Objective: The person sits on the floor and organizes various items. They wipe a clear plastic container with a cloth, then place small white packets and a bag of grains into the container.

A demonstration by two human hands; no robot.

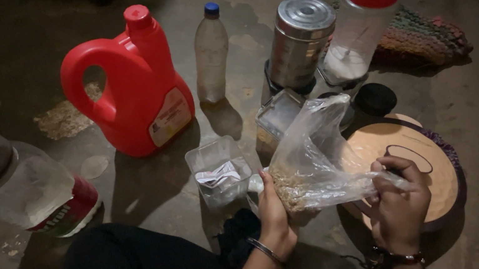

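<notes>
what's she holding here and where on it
A clear plastic bag with grain-like contents. The left hand has its grip under the filled bottom; the right hand pinches the stretched upper end.

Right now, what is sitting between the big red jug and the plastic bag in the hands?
In the head view, a clear plastic tub with crumpled paper inside sits between the red jug and the bag.

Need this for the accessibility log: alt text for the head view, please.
A seated person's left hand and right hand hold a clear plastic bag of grain over a dim floor, beside a round wooden board, red jug, steel canister and plastic bottle.
</notes>
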